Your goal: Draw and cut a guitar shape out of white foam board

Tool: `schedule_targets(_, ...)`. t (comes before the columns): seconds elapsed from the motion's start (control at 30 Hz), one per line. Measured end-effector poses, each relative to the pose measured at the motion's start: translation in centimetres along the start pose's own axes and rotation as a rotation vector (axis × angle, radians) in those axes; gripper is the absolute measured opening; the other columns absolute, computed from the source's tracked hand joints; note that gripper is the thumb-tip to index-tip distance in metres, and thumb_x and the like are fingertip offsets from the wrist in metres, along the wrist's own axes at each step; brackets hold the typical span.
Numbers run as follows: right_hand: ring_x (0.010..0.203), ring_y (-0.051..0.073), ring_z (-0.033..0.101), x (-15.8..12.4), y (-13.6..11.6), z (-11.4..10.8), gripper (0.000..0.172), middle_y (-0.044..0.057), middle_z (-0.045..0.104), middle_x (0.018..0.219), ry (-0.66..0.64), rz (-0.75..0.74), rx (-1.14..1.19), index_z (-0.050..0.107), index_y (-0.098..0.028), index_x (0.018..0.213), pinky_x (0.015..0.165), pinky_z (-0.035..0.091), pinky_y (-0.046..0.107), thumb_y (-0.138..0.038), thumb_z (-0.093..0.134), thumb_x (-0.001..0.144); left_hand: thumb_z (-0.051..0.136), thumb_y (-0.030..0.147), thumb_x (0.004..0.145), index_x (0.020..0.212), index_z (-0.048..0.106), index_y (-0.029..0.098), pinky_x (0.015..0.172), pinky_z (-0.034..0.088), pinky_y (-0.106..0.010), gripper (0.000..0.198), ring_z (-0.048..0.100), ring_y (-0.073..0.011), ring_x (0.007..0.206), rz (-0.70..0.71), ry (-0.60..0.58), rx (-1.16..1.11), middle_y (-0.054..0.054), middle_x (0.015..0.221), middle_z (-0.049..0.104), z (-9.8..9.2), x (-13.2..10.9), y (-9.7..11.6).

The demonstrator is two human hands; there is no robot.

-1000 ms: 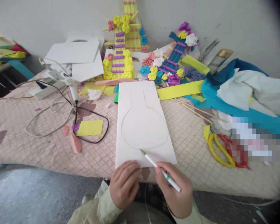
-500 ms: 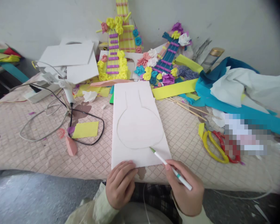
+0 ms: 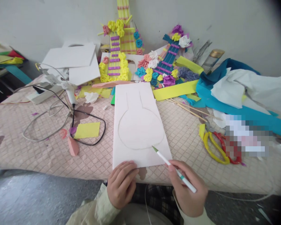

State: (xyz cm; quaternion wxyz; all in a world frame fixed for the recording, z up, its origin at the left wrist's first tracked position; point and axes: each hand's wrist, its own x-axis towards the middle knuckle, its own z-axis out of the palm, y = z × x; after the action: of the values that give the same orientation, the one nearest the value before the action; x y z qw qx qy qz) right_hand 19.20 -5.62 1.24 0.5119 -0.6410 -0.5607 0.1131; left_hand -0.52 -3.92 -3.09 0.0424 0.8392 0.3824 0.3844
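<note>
White board [image 3: 141,128] — black cable [image 3: 73,115] left, scissors [image 3: 217,144] right.

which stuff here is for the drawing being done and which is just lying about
In use:
- white board with the outline, left hand at its near edge
- white pen or pencil in the right hand

Apparently just lying about:
- yellow-handled scissors
- wooden sticks
- yellow paper rectangle
</note>
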Motion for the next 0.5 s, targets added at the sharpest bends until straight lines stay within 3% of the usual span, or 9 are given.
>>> schedule_targets(0.17,0.064,0.013,0.058,-0.3,-1.1,2.2,0.015,0.004,0.063,0.073,-0.189,-0.156,0.087,0.058,-0.018,0.087,0.059,0.048,0.023,-0.011,0.055,0.074,0.049,0.002,0.070,0.100,0.057,0.014,0.085,0.048,-0.038,0.034,0.054,-0.0206,0.100,0.008,-0.001,-0.022,-0.009,0.098,0.062,0.1,-0.1,0.0)
schedule_targets(0.33,0.066,0.012,0.059,-0.1,-1.8,3.7,0.015,0.003,0.062,0.073,-0.209,-0.194,0.112,0.057,-0.018,0.088,0.061,0.048,0.022,-0.010,0.053,0.075,0.047,0.002,0.070,0.097,0.058,0.014,0.085,0.048,-0.035,0.032,0.054,-0.0193,0.101,0.012,0.031,-0.020,-0.008,0.096,0.063,0.0,0.4,0.2)
schedule_targets(0.5,0.065,0.012,0.059,0.0,-1.9,3.9,0.015,0.003,0.063,0.073,-0.214,-0.198,0.109,0.057,-0.018,0.086,0.061,0.048,0.022,-0.009,0.053,0.075,0.045,0.004,0.072,0.097,0.059,0.015,0.085,0.048,-0.035,0.031,0.055,-0.0188,0.100,0.006,0.035,-0.014,-0.007,0.095,0.064,0.0,0.3,0.2)
